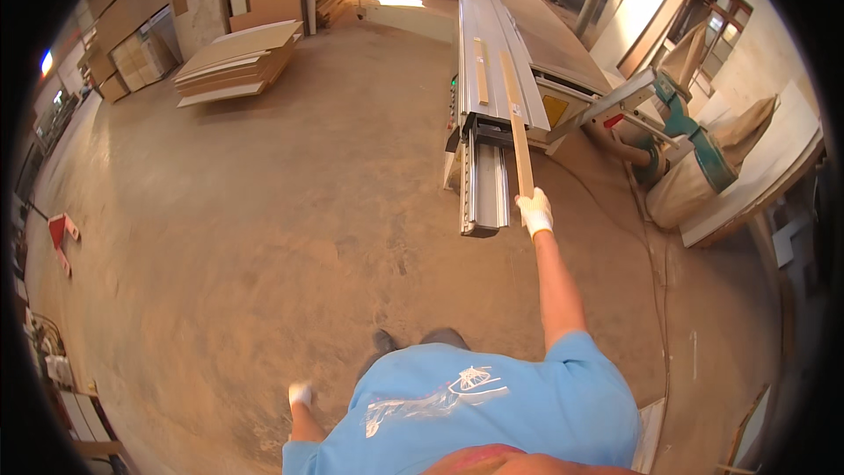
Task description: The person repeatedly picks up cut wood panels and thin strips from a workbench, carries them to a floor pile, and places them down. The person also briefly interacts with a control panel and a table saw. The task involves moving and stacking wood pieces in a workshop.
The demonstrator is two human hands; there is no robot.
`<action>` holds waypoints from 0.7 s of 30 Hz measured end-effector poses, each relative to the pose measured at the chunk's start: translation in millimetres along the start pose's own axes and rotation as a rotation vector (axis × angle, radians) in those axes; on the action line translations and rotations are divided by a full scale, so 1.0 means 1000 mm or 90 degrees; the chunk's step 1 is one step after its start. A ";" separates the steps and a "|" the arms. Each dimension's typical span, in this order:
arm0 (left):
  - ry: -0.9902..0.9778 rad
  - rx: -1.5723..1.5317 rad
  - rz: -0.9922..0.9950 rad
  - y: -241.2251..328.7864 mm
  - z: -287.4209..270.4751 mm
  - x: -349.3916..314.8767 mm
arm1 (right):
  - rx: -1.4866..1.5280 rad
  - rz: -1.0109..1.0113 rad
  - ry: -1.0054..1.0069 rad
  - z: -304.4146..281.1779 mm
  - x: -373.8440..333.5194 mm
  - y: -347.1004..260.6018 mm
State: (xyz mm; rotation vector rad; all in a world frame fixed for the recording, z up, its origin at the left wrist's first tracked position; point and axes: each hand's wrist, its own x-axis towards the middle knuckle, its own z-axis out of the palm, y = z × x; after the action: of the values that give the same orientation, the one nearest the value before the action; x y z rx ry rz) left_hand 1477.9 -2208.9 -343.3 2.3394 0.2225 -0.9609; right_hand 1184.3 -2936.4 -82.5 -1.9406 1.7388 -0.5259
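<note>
A long strip [518, 132], its far part over the bench [483, 18], is being clasped at its near end by the right grip [535, 211], closure of the left grip [300, 393] being unclear.

head: fisheye | worn overhead | faces down and forward | well above floor [264, 211]

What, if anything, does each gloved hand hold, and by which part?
The right hand holds the long wooden strip by its near end. Nothing shows in the left hand, which is blurred.
</note>
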 end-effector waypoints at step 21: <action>-0.071 0.228 -0.080 0.167 0.009 -0.026 | -0.349 0.002 -0.040 0.096 0.357 -0.077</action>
State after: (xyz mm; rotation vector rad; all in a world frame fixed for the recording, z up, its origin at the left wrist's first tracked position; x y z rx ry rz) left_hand 1514.2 -2347.9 -253.0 2.6066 0.1647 -1.2793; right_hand 1344.2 -3275.4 -126.7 -2.2775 1.9892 0.0278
